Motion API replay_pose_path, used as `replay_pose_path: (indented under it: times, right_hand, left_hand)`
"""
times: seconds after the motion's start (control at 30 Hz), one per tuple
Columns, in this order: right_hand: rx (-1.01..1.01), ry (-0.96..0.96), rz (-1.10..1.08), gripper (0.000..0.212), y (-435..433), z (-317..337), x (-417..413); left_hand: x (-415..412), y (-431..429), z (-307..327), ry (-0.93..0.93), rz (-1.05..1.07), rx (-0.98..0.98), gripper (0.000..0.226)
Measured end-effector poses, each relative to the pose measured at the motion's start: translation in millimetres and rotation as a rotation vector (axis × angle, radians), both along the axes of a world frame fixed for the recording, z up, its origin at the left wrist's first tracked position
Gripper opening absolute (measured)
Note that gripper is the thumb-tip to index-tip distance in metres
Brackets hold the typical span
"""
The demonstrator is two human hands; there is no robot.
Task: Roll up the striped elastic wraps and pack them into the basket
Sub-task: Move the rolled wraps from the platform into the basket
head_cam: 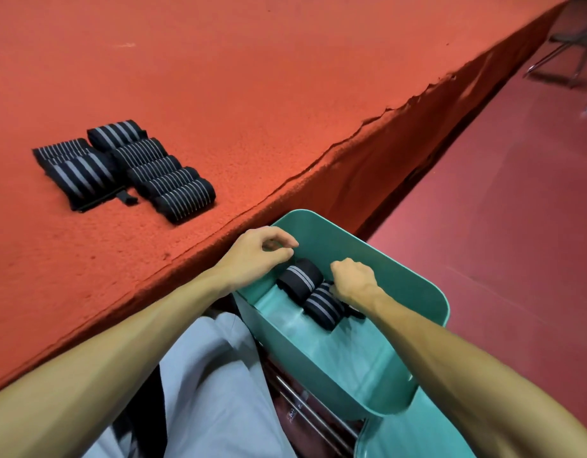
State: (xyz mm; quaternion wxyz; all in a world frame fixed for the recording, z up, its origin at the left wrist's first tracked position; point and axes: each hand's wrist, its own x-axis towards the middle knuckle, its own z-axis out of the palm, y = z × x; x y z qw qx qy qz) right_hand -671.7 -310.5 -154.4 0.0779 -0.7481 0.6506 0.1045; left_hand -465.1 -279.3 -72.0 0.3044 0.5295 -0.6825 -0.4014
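Teal basket (pixel 401 276): it stands below the table edge, beside the person's knee, and both hands reach to it.
Red felt table (pixel 252 94): it fills the upper left of the view; its fabric edge hangs down along the front.
Far roll (pixel 300 279): a rolled black wrap with light stripes, lying on the floor of the basket, at the end toward the table.
Near roll (pixel 321 304): a second rolled striped wrap, touching the far roll on the side closer to the person; a short black tail sticks out at its right end.
Left hand (pixel 259 252): over the basket's left rim, just beside the far roll; the fingers are loosely bent, thumb close to the fingertips, and nothing is seen between them.
Right hand (pixel 354 280): inside the basket, fingers curled down onto the right end of the near roll and gripping it; the fingertips are hidden.
Wraps on the table (pixel 126 170): a group of black striped wraps, rolled or folded, lying side by side and touching, well apart from the basket.
Grey trousers (pixel 212 375): between the two forearms.
Dark red floor (pixel 516 226): right of the table; chair legs (pixel 569 51) at the top right corner.
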Motion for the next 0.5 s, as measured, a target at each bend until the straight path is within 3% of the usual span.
replay_pose_path:
  times: [0.33,0.5]
  right_hand:
    - [-0.256,-0.327,0.095,0.025,8.1,105.2,43.4]
    - [-0.355,-0.478,0.360,0.024,7.1,159.1,111.6]
  left_hand:
    - [53.6,31.5,59.1,0.112,0.121,-0.164,0.012]
    - [112.3,45.4,80.6,0.046,0.283,-0.224,0.018]
